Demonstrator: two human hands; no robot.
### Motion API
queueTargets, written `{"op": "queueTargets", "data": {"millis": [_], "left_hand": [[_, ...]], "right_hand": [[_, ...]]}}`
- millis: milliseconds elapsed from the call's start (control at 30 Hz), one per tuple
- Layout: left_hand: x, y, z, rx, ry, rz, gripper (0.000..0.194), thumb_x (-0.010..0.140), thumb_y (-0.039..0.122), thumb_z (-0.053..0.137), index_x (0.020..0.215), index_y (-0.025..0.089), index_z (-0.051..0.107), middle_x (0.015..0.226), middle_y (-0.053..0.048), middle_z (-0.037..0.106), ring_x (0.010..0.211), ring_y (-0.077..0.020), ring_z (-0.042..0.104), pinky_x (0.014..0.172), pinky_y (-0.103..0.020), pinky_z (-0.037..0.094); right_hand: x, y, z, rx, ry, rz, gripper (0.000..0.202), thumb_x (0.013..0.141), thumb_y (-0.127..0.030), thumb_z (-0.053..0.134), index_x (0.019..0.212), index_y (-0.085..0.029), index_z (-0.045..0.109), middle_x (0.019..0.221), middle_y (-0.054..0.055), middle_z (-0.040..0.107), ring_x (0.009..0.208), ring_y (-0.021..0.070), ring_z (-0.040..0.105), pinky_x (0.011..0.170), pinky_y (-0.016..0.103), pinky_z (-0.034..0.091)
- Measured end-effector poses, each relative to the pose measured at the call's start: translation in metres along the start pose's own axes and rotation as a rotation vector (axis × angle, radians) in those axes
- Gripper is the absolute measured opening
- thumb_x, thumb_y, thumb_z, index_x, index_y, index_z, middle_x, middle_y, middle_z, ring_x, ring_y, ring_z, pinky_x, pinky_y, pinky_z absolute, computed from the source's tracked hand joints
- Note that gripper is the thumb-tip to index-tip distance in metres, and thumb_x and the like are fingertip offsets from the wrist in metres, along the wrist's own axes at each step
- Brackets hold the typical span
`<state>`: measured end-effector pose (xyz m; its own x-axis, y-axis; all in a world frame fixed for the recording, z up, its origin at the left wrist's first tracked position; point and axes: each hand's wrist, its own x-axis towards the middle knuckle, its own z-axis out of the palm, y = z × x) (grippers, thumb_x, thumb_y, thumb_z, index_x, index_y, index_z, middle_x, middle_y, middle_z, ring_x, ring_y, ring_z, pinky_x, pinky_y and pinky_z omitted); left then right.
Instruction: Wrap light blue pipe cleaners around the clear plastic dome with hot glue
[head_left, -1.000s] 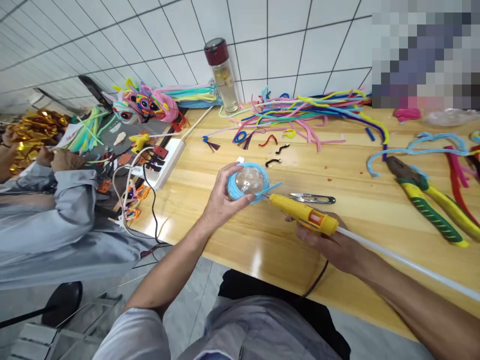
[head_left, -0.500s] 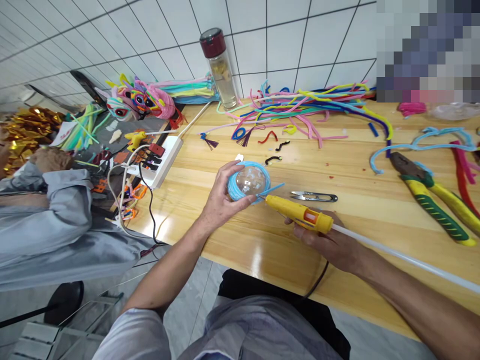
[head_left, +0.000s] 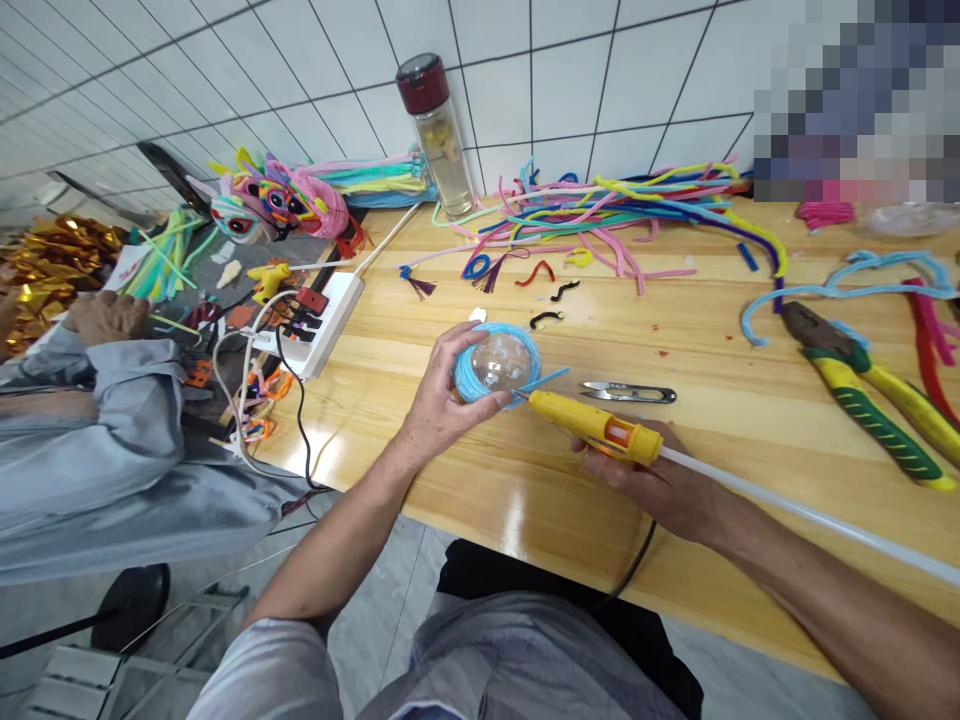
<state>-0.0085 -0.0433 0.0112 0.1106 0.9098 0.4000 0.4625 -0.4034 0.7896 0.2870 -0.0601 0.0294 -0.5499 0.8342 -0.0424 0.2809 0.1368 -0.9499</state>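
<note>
My left hand (head_left: 448, 393) is closed around a clear ball (head_left: 501, 360) with light blue pipe cleaner (head_left: 469, 378) wound about its rim. A loose end of the blue strand sticks out to the right. In my right hand (head_left: 645, 485) is a yellow hot glue gun (head_left: 589, 422), gripped from below, with a long white glue stick (head_left: 795, 507) running out of its back. The gun's nozzle points at the wound strand near my left thumb; whether it touches cannot be made out. Just beyond the gun lie small thread snips (head_left: 628, 392).
Pliers (head_left: 855, 380) with yellow-green handles lie at the right. Many coloured pipe cleaners (head_left: 600, 215) and a glass bottle (head_left: 442, 140) line the wall. A white power strip (head_left: 330, 325) with cords stands left, near a co-worker's sleeve (head_left: 139, 400). The gun's black cord (head_left: 637, 565) hangs over the table edge.
Almost nothing differs. The glue gun has shifted very slightly to the left; the ball stays in place in my left hand.
</note>
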Motion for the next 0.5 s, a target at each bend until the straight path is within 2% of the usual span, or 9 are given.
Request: {"op": "queueTargets", "data": {"millis": [233, 500], "left_hand": [[-0.0006, -0.0009, 0.0002, 0.014, -0.01, 0.03, 0.072, 0.085, 0.053, 0.086, 0.146, 0.034, 0.054, 0.158, -0.013, 0.053, 0.153, -0.0355, 0.051, 0.128, -0.06, 0.042], [-0.0002, -0.0013, 0.0003, 0.011, -0.006, 0.019, 0.071, 0.084, 0.054, 0.087, 0.145, 0.033, 0.055, 0.157, -0.014, 0.054, 0.152, -0.035, 0.051, 0.128, -0.059, 0.043]], "right_hand": [[0.0022, -0.0038, 0.0004, 0.003, -0.012, -0.008, 0.023, 0.092, -0.042, 0.063, 0.084, -0.023, 0.071, 0.072, 0.002, 0.067, 0.064, 0.018, 0.058, 0.061, 0.03, 0.048], [0.0005, 0.0041, 0.0013, -0.037, -0.003, -0.03, 0.025, 0.096, -0.044, 0.061, 0.083, -0.023, 0.066, 0.074, 0.001, 0.066, 0.066, 0.0176, 0.057, 0.062, 0.03, 0.046]]}}
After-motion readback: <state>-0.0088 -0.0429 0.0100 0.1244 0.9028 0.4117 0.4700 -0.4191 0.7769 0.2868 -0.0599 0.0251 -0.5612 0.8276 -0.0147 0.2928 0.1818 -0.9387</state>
